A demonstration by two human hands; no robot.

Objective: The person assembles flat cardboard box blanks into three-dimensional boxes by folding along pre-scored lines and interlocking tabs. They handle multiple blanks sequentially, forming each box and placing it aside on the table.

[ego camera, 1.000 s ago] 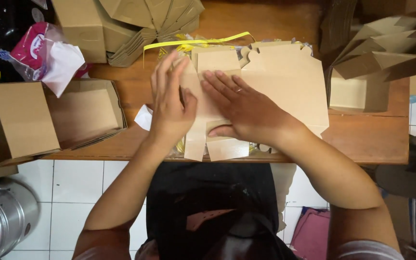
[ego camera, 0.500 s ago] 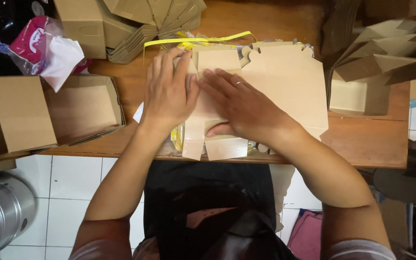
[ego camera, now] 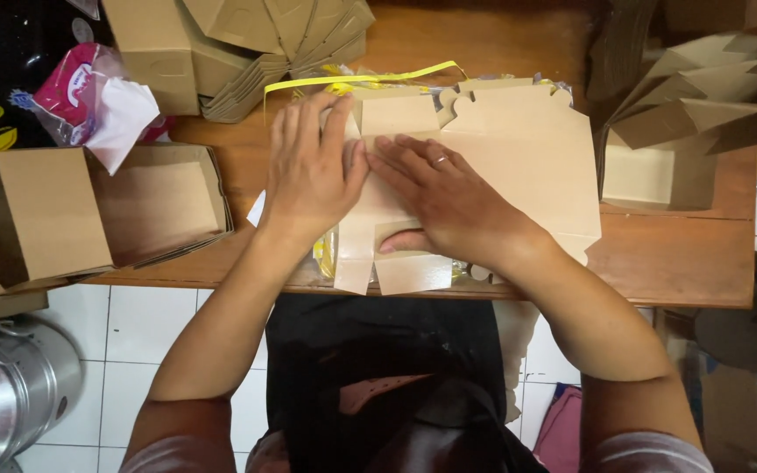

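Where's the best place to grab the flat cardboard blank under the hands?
Probably the small flap of the cardboard blank that overhangs the table edge near the body. Come from the near side, thumb under, fingers on top. The rest lies flat on the stack, pressed by left hand and right hand.

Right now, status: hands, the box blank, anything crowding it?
Left hand and right hand flat, pressing the cardboard box blank. Blank lies unfolded on the wooden table. Yellow strap just behind it; folded boxes to the left.
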